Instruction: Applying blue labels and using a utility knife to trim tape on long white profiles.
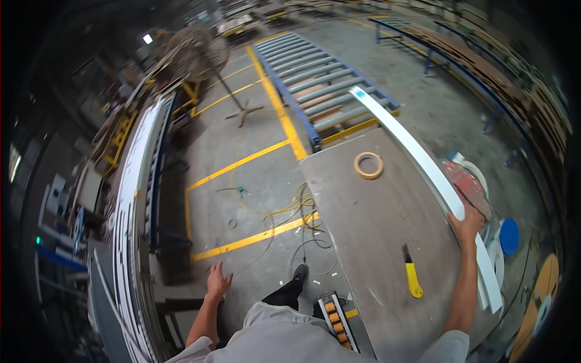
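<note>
A long white strip [417,154] lies along the right side of the brown worktable [369,242], its far end over the roller conveyor. My right hand [466,227] is closed across it near the close end, thumb on the table side. My left hand [218,282] hangs over the floor on the left, fingers apart, holding nothing. On the tabletop lie a yellow-handled utility knife [414,279] and, farther off, a roll of tan tape [368,165]. Another white piece shows beneath the strip's near end.
Ahead stands a blue-framed roller conveyor [315,78]. Yellow and dark hoses [290,209] tangle on the floor left of the table. Long white strips [130,187] rest on a rack at far left. A red bundle [463,181] and a blue round object [509,236] sit beyond the right edge.
</note>
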### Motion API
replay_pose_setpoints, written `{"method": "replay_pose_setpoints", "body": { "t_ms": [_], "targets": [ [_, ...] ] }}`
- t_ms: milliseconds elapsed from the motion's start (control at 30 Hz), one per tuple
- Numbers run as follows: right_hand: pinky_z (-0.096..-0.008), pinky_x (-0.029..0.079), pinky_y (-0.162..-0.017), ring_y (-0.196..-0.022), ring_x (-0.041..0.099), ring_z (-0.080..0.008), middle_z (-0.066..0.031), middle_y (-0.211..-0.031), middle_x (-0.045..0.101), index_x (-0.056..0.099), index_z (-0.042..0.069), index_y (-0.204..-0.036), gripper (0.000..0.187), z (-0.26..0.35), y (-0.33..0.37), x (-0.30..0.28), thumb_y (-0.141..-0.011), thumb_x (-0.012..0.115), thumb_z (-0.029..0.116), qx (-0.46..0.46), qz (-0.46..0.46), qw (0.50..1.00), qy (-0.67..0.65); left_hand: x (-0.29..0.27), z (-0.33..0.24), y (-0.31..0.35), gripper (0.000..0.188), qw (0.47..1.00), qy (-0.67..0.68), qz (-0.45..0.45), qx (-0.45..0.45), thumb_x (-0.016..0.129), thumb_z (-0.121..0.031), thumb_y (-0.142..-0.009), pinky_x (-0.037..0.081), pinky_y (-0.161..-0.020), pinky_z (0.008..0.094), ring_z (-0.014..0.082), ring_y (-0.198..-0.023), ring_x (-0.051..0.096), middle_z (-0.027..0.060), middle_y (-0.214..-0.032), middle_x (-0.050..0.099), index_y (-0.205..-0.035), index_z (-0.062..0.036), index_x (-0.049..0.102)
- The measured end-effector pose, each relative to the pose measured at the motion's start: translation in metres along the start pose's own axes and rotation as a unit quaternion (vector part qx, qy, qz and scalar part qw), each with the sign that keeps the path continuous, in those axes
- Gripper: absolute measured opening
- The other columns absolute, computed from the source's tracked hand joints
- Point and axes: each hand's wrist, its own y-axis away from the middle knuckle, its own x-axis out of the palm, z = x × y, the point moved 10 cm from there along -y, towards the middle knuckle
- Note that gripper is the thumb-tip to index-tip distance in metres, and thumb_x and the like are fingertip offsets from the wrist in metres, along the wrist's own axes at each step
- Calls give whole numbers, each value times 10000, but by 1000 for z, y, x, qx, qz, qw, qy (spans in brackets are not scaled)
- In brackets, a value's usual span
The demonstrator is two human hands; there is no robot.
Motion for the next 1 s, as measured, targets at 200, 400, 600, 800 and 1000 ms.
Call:
{"method": "replay_pose_setpoints", "body": {
  "t_ms": [200,400,600,800,1000],
  "targets": [
    [-468,376,-1030,-1200,488,-425,-284,-1257,543,543,-48,-1226,723,2,-17,49,-689,782,374,58,94,992,-54,44,200,198,560,933,-45,75,-348,725,-400,-759,499,-893,443,444,-1043,599,279,-1057,641,-1100,32,618],
    [-474,349,-1044,-1220,463,-436,-295,-1253,529,520,-69,-1224,681,-51,4,74,-752,729,376,47,63,996,50,130,232,176,617,899,43,168,-403,746,-447,-738,486,-944,398,365,-1108,603,247,-1163,628,-1149,-2,631],
    [-492,366,-1022,-1236,446,-438,-300,-1317,478,444,-65,-1312,750,0,-26,50,-717,768,257,10,43,994,104,104,157,7,636,960,65,132,-237,734,-421,-757,473,-965,409,347,-1130,592,214,-1216,617,-1242,-35,593],
    [-489,404,-883,-1040,493,-471,-255,-1062,510,495,-40,-1082,541,145,-81,-9,-637,781,73,-40,-56,984,166,138,183,-142,647,952,153,138,-228,719,-458,-763,465,-977,400,351,-1133,590,224,-1208,620,-1232,-26,603],
    [-477,427,-844,-1007,508,-448,-234,-1049,496,486,-15,-1021,502,294,-157,-9,-630,791,65,-26,-93,965,242,167,248,-235,636,925,178,203,-266,702,-475,-764,480,-958,381,334,-1092,620,212,-1132,660,-1195,-13,627]
  ]
}}
